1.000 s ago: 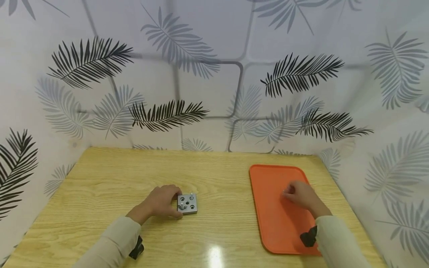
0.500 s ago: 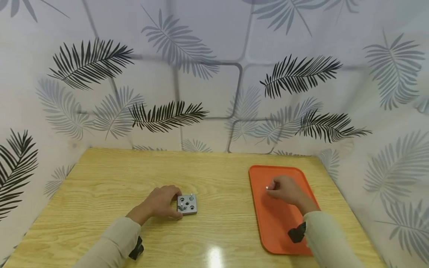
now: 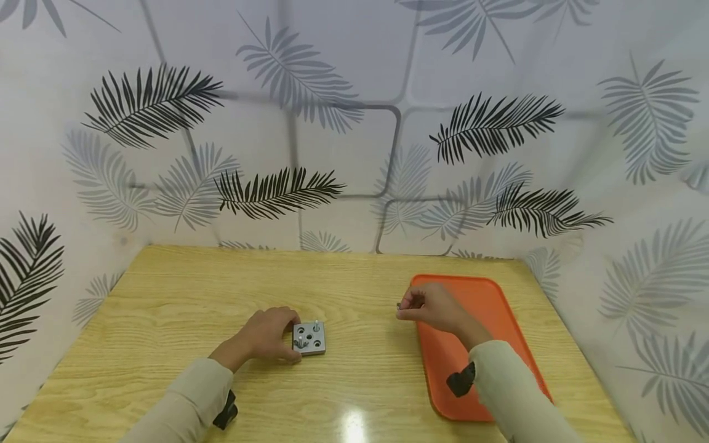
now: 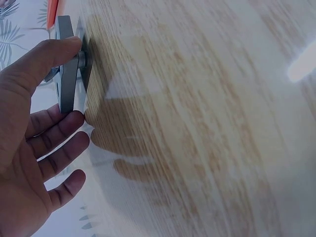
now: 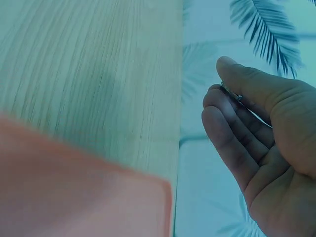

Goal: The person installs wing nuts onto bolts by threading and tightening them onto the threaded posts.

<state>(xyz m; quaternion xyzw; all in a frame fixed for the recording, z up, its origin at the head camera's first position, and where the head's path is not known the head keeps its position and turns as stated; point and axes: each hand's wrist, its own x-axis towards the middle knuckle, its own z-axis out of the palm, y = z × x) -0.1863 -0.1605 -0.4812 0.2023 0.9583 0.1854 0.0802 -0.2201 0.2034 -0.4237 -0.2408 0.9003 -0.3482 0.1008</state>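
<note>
A square metal plate (image 3: 309, 338) with several holes sits on the left-middle of the table, and two small silver screws (image 3: 316, 326) stand upright in it. My left hand (image 3: 266, 334) grips its left side between thumb and fingers; the left wrist view shows the plate (image 4: 68, 79) edge-on, with the thumb on one edge and a finger at the other. In the air by the orange tray's left edge, my right hand (image 3: 434, 306) pinches a small shiny metal piece (image 3: 398, 306) between thumb and fingertips. Mostly covered by the fingers, this metal piece (image 5: 231, 91) does not show its exact kind.
The orange tray (image 3: 471, 369) lies on the right side of the wooden table (image 3: 365, 289), partly under my right forearm. A leaf-patterned wall covering (image 3: 354, 154) rises behind the table and along its sides.
My right hand has moved left from above the tray to past its left edge, carrying the small metal piece. The left hand and the plate have stayed in place.
</note>
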